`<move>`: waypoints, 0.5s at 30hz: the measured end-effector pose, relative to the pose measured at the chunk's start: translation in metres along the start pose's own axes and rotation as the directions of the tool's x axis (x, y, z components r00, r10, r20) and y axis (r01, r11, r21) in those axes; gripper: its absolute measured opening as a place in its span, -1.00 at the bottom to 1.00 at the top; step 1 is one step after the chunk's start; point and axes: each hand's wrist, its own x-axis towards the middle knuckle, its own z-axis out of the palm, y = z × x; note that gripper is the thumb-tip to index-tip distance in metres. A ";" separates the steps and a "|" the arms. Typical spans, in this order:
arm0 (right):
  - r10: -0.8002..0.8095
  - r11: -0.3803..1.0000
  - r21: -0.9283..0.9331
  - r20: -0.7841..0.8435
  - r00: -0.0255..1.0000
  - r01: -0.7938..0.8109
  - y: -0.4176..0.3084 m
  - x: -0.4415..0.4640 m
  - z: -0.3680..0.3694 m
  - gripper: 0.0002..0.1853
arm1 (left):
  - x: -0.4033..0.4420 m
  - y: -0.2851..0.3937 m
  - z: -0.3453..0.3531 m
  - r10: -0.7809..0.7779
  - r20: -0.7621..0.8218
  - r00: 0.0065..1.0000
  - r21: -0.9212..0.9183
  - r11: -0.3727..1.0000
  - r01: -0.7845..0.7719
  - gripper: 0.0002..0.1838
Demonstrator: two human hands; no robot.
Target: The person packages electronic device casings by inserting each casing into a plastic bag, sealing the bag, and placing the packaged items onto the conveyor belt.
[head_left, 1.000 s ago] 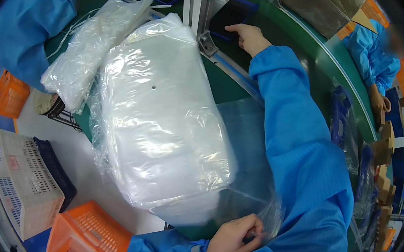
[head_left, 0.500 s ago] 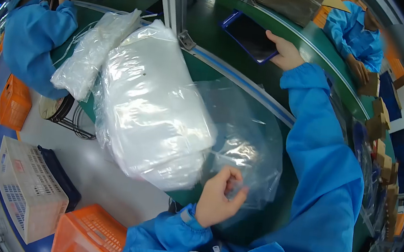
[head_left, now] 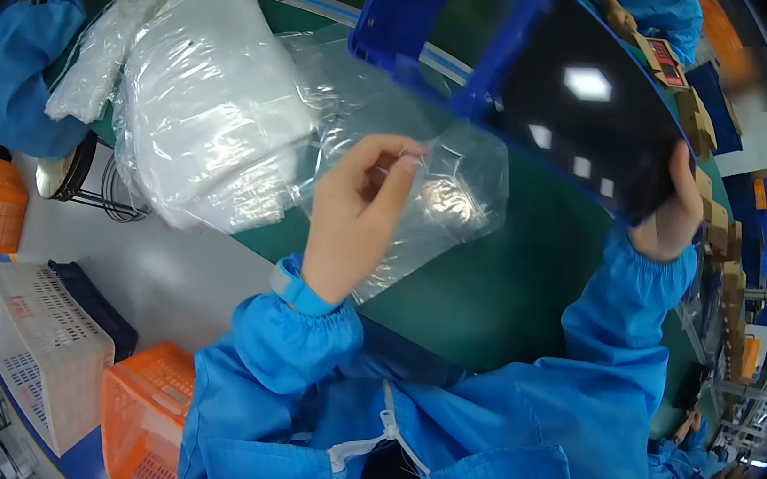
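Observation:
My left hand (head_left: 349,207) is closed in a pinch, thumb against fingertips, at the edge of a clear plastic bag (head_left: 460,187) lying over the green table. To its left is a thick stack of clear plastic bags (head_left: 215,97). My right hand (head_left: 672,214) grips the right end of a blue-framed device with a black glossy panel (head_left: 570,100), held raised and tilted above the table. An open blue frame section (head_left: 409,15) extends from the device's left side. Ceiling lights reflect in the panel. The fingers behind the device are hidden.
A smaller bundle of plastic (head_left: 117,48) lies beside the stack. A white crate (head_left: 44,352) and an orange crate (head_left: 151,412) stand on the lower left. Co-workers' blue sleeves (head_left: 19,75) show at the edges. Cardboard boxes (head_left: 695,119) line the right side.
My right hand has brought the blue-framed device from the far rail closer, and its open frame section now shows. My left hand has risen, pulling the bag's edge; the view has shifted.

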 end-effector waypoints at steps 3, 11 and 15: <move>0.007 1.000 -0.007 0.106 0.994 -0.006 -0.010 -0.040 -0.008 -0.53 | 0.005 -0.011 -0.002 0.114 -0.018 0.993 0.052 0.992 -0.113 -0.90; -0.050 0.756 -0.643 0.137 0.989 0.127 -0.026 -0.089 -0.030 -0.48 | 0.013 0.012 0.000 -0.035 0.029 0.999 -0.162 0.986 0.039 -0.74; -0.002 0.503 -0.816 0.328 0.945 0.284 -0.030 -0.088 -0.011 -0.56 | 0.015 0.017 0.002 -0.056 0.078 0.995 -0.116 0.991 0.065 -0.72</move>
